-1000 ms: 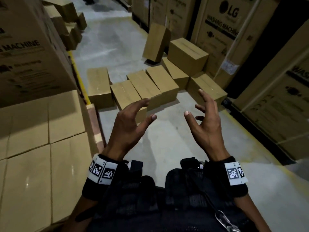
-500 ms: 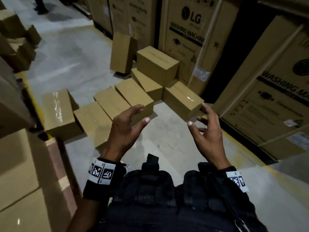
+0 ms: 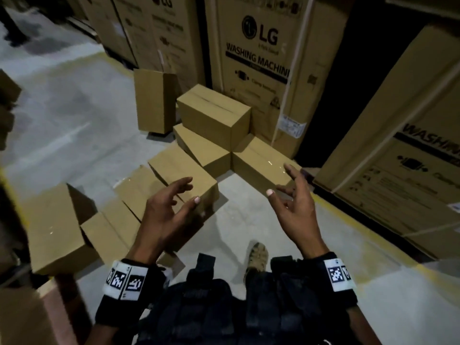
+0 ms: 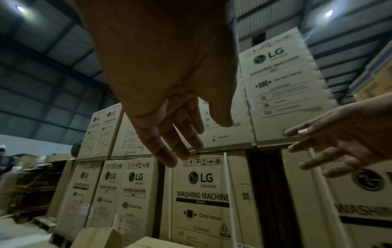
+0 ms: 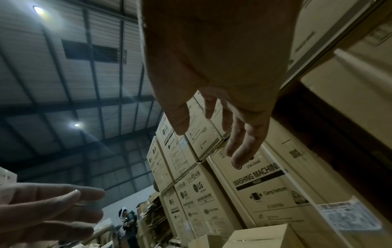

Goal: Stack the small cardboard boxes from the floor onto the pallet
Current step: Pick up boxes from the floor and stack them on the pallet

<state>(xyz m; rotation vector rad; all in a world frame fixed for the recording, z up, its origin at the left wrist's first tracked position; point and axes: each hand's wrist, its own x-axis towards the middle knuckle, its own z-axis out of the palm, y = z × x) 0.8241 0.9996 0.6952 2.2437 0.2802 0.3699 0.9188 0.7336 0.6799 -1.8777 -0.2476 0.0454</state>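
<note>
Both the left hand [image 3: 169,215] and the right hand [image 3: 296,207] are spread and hold nothing. Many small boxes [image 3: 184,178] lie on the floor [image 3: 74,115] just ahead (the pallet is not clearly in view), so lots of stacking is left.

I'm in a warehouse: tall washing machine cartons [image 3: 258,70] printed with LG stand stacked two high along the aisle, a ribbed metal roof [image 5: 63,83] with ceiling lamps [image 4: 21,8] spans overhead, and the concrete floor [image 3: 74,108] carries a painted yellow line [image 3: 348,225] beside plain small cardboard boxes [image 3: 214,115].
</note>
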